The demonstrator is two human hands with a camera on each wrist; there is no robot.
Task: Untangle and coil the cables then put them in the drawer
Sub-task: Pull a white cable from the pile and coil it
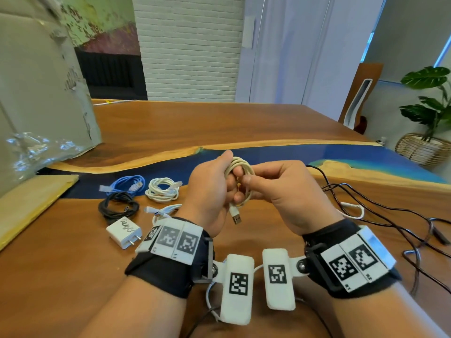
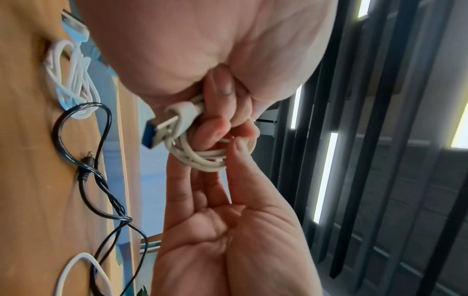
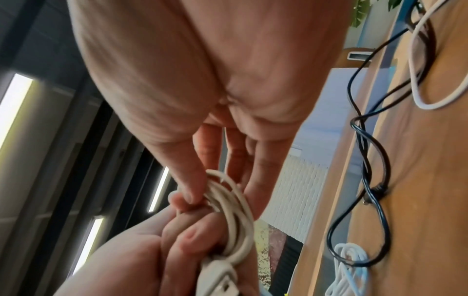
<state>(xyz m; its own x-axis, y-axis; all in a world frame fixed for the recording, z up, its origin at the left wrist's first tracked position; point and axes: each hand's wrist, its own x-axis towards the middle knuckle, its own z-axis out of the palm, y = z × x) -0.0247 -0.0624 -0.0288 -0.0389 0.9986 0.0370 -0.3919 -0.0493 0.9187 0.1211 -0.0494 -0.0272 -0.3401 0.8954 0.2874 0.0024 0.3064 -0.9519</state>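
Head view: two hands meet above a wooden worktop (image 1: 219, 123) that has a blue resin band across it. The left hand (image 1: 210, 189) has its fingers curled through a small coil of cream USB cable (image 1: 240, 167), held up in the air over the near part of the worktop, with the metal USB plug (image 1: 236, 217) hanging below the fist. The right hand (image 1: 280, 191) pinches the coil from the other side with thumb and forefinger. On the worktop to the left lie a coiled blue cable (image 1: 127, 184), a coiled white cable (image 1: 162, 190), a coiled black cable (image 1: 118, 208) and a white wall charger (image 1: 124, 232). To the right, a loose black cable (image 1: 380, 206) sprawls in tangled loops.

Left wrist view: the left hand's fingers (image 2: 222, 88) are closed around the cream coil (image 2: 202, 158), and the plug (image 2: 158, 128), blue inside, sticks out beside them. The right hand's fingertips (image 2: 240, 152) touch the coil from below. The black cable (image 2: 88, 180) twists across the worktop behind.

Right wrist view: the right thumb and fingers (image 3: 192, 186) grip the cream loops (image 3: 235, 210), while the left hand (image 3: 142, 260) clasps the same coil beneath. The black cable (image 3: 372, 160) lies on the worktop at the right.
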